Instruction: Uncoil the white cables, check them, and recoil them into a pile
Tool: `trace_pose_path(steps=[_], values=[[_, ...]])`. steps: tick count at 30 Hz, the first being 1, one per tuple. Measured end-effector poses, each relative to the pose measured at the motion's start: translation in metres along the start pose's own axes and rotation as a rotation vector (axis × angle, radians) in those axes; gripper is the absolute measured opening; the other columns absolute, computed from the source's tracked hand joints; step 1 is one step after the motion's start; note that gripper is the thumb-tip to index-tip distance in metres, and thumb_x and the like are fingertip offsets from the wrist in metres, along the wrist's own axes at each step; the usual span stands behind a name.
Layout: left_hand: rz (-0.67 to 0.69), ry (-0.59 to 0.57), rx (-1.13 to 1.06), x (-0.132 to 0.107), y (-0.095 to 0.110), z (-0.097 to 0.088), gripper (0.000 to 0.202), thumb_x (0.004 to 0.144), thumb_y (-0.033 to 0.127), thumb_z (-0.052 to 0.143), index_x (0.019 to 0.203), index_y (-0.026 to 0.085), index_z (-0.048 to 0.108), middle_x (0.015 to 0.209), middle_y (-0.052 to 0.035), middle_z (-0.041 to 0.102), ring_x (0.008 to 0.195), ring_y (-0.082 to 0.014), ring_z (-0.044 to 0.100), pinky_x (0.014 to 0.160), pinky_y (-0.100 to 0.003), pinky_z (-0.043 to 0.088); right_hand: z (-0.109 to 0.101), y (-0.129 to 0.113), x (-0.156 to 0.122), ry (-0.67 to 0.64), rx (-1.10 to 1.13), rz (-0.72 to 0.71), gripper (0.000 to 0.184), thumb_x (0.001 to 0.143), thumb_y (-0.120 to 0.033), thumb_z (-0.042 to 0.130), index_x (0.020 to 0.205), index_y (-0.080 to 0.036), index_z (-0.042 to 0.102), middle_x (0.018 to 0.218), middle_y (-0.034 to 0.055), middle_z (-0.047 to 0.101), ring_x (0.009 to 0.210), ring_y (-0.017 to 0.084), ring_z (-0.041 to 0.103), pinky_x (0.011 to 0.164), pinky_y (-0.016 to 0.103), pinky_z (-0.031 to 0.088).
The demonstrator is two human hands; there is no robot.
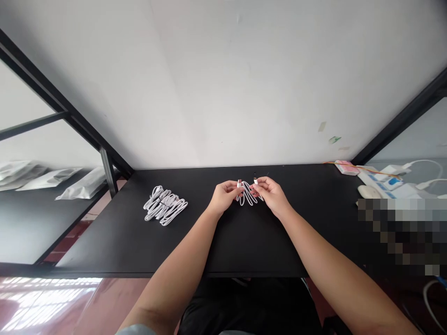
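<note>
Because the left hand (223, 195) and the right hand (271, 193), close together over the black table (244, 242), each pinch only a plug end of the looped white cable (248, 197), its slack loops may spring open and tangle, far from the bundled cables (164, 205) at left.

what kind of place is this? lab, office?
Likely a packing or assembly bench: black table, pile of bundled cables, foil pouches on the side shelf. The left hand and right hand hold one white cable.
</note>
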State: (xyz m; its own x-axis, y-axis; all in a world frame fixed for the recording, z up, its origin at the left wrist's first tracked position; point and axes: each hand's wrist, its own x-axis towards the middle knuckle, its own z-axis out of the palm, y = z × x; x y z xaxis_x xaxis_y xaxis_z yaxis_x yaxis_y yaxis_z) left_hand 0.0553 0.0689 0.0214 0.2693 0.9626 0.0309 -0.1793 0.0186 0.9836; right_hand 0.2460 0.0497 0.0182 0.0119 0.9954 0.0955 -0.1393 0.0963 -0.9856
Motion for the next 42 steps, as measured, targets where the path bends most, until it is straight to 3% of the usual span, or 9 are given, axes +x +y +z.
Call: trace_pose_path(steps=[8,16,19,24,28,31,35,42], values=[[0.091,-0.014,0.008,-0.001,0.004,0.005,0.039,0.072,0.04,0.084,0.094,0.011,0.074,0.081,-0.0068,0.073,0.069,-0.0144,0.065,0.06,-0.026,0.05,0.003,0.004,0.001,-0.009,-0.011,-0.006,0.042,0.073,-0.054,0.08,0.096,-0.022,0.064,0.091,0.0045,0.077,0.081,0.02,0.073,0.069,0.031,0.058],[0.12,0.05,0.073,0.003,-0.002,-0.001,0.027,0.073,0.036,0.082,0.088,0.015,0.078,0.082,-0.0048,0.074,0.068,-0.0113,0.061,0.062,-0.025,0.05,0.004,0.006,0.006,0.044,-0.01,-0.01,0.036,0.068,-0.048,0.085,0.082,-0.022,0.064,0.074,-0.0005,0.071,0.068,0.013,0.065,0.057,0.023,0.052],[0.163,0.046,0.043,0.006,-0.006,-0.003,0.029,0.073,0.037,0.084,0.091,0.015,0.078,0.083,-0.0045,0.074,0.068,-0.0113,0.063,0.064,-0.025,0.05,0.002,0.008,0.007,0.033,-0.011,-0.046,0.033,0.073,-0.047,0.083,0.082,-0.022,0.064,0.074,-0.0005,0.07,0.067,0.012,0.064,0.056,0.022,0.05],[0.152,0.01,-0.007,0.005,-0.005,-0.003,0.039,0.072,0.036,0.087,0.102,0.015,0.074,0.085,-0.0055,0.075,0.074,-0.0137,0.068,0.067,-0.025,0.051,0.001,0.007,0.007,0.024,-0.005,-0.053,0.034,0.074,-0.051,0.082,0.084,-0.022,0.066,0.076,-0.0001,0.07,0.067,0.012,0.063,0.056,0.022,0.051],[0.12,0.023,-0.01,0.002,0.0,0.001,0.039,0.073,0.04,0.085,0.098,0.014,0.071,0.086,-0.0081,0.076,0.075,-0.0152,0.069,0.065,-0.025,0.05,0.002,0.005,0.006,0.029,0.021,-0.065,0.04,0.075,-0.056,0.08,0.088,-0.022,0.064,0.075,-0.0001,0.07,0.063,0.011,0.062,0.055,0.022,0.049],[0.098,0.035,-0.023,0.001,0.003,0.003,0.038,0.074,0.041,0.085,0.095,0.013,0.07,0.087,-0.0092,0.076,0.071,-0.0145,0.068,0.062,-0.025,0.049,0.004,0.003,0.005,0.038,0.031,-0.06,0.043,0.076,-0.06,0.078,0.092,-0.024,0.06,0.072,-0.0023,0.068,0.054,0.009,0.055,0.047,0.021,0.041],[0.068,0.06,-0.045,0.001,0.005,0.002,0.036,0.077,0.041,0.082,0.094,0.013,0.069,0.085,-0.0096,0.075,0.066,-0.0127,0.066,0.059,-0.024,0.048,0.005,-0.001,0.002,0.049,0.073,-0.032,0.041,0.079,-0.06,0.075,0.094,-0.024,0.064,0.065,-0.0053,0.058,0.043,0.005,0.034,0.039,0.021,0.022],[0.098,0.122,-0.062,0.001,0.006,0.001,0.033,0.081,0.042,0.077,0.096,0.014,0.07,0.081,-0.006,0.073,0.06,-0.0096,0.061,0.058,-0.023,0.046,0.004,-0.006,0.0,0.075,0.163,0.037,0.041,0.082,-0.06,0.071,0.084,-0.02,0.07,0.059,-0.0048,0.046,0.042,0.004,0.026,0.04,0.022,0.015]])
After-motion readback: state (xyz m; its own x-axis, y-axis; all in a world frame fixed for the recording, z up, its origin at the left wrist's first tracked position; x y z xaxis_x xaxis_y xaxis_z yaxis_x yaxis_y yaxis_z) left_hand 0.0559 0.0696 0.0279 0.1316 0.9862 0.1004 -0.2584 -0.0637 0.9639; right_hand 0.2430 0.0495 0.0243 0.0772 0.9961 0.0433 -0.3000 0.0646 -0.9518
